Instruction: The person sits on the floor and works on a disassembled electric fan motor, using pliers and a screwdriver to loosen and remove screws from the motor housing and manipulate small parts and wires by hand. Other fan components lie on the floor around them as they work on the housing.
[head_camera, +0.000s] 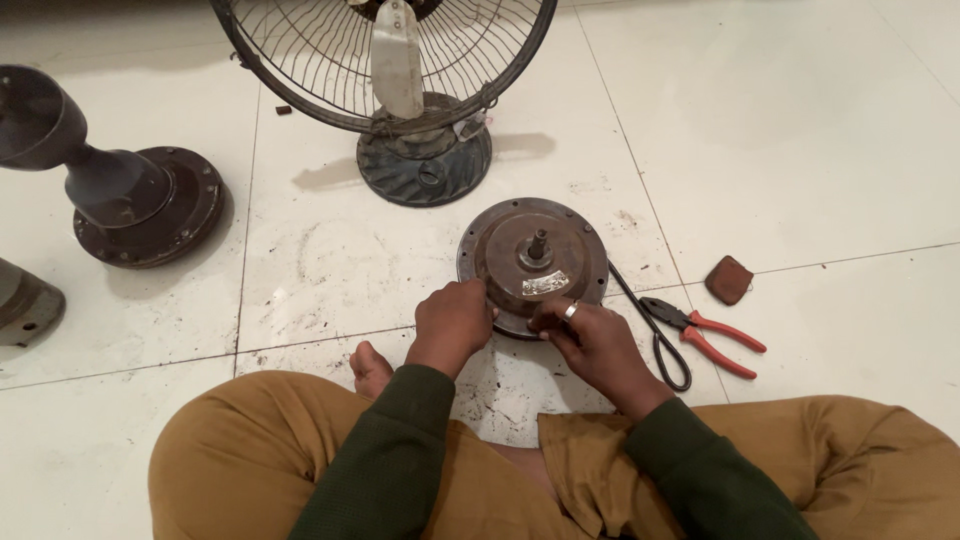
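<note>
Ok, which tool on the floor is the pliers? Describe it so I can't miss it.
Start at the round motor housing under both hands. On the white floor just right of it lie the pliers, beside a black cable loop. Only they have red-orange handles.

brown motor housing (533, 262), red-handled pliers (703, 331), white floor (800, 150)

a floor (800, 150) of large glossy white tiles is seen, crossed by thin dark grout lines, smudged with dark grime, and lit softly from above.
</note>
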